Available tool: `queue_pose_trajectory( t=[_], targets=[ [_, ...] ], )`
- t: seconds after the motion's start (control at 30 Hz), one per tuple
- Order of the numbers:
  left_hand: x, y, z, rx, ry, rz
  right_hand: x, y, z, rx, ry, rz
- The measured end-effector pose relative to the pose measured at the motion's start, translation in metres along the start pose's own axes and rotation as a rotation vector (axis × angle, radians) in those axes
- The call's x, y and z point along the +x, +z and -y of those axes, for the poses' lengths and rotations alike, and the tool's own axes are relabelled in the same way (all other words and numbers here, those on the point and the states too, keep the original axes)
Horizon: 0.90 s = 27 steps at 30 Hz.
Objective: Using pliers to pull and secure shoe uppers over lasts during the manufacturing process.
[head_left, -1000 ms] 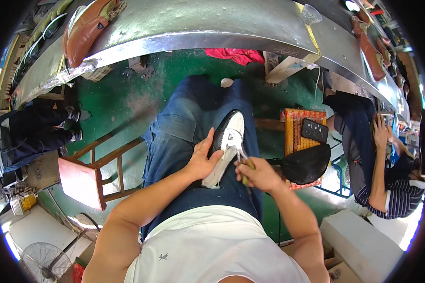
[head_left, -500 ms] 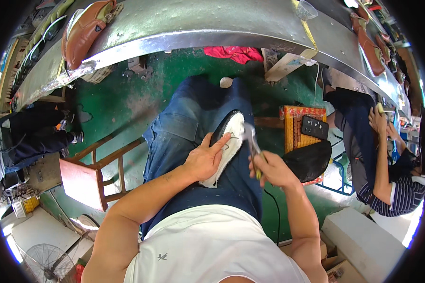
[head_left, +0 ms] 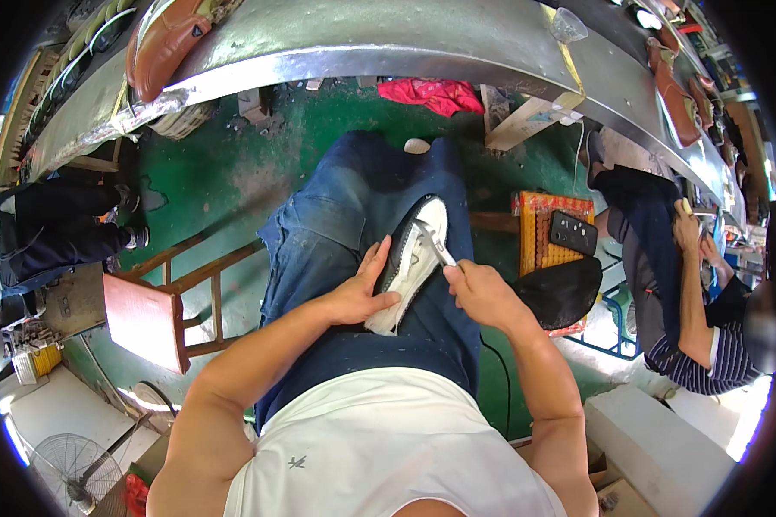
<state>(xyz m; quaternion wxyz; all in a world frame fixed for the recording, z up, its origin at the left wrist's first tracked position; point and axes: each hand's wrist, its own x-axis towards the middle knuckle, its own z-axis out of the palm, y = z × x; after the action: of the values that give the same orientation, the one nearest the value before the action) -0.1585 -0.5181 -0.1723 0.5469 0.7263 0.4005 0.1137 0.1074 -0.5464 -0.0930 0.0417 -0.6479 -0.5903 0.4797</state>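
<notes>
A shoe (head_left: 409, 280) lies sole side up on my lap, its white underside bordered by a black edge. Against its left side rests my left hand (head_left: 360, 293), with the thumb over the white underside and the fingers along the edge, steadying it. My right hand (head_left: 478, 293) is closed round the handle of a hammer-like metal tool (head_left: 441, 249). The tool's bent head meets the underside near the upper part of the shoe. My palm hides most of its handle.
A metal bench (head_left: 336, 65) crosses ahead, with brown shoes (head_left: 164, 52) on it. To the left stands a wooden stool (head_left: 142, 319). On the right, a black phone (head_left: 572, 233) lies on a beaded seat (head_left: 535, 246); beyond, another person (head_left: 690, 293) works.
My right hand has brought the tool's head left onto the shoe's underside. My left hand has slid off the middle of the underside to its left edge.
</notes>
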Motion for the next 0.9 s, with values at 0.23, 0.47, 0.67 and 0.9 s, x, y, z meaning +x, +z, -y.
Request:
queue_pose_trajectory(
  t=[0.23, 0.47, 0.67, 0.9],
  targets=[
    [-0.012, 0.002, 0.003, -0.226, -0.042, 0.031, -0.027, 0.049, -0.004, -0.053, -0.224, -0.116],
    [-0.017, -0.061, -0.07, -1.259, -0.072, -0.025, -0.049, 0.063, -0.038, 0.558, -0.016, -0.219],
    [0.069, -0.154, -0.129, -1.623, 0.052, 0.094, -0.023, 0.055, -0.038, 0.47, 0.027, -0.168],
    [0.133, -0.18, -0.159, -1.541, 0.05, -0.013, -0.016, 0.054, -0.045, 0.485, 0.079, -0.082]
  ],
)
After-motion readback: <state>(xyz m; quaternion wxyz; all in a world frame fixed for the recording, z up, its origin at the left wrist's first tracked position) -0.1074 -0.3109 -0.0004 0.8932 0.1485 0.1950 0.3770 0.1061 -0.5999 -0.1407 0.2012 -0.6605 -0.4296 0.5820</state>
